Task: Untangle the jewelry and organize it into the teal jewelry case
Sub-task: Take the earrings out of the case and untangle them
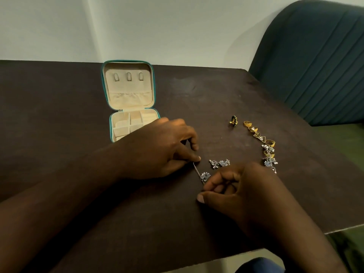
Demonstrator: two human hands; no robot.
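A teal chair [315, 66] stands at two o'clock, with gold rings [256, 133] strewn at three. The open teal jewelry case [126, 91] lies at eleven, partly behind the left hand [163, 148], which pinches a silver chain [197, 171]. The right hand [242, 190] curls at its pendant end; I cannot tell whether it grips.

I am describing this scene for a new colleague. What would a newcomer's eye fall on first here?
The two hands at the middle of the dark table draw the eye first: the left hand pinches a silver chain, and the right hand curls beside its blue-stone pendant. Behind them the teal jewelry case lies open, and a row of gold rings and silver pieces runs along the right.
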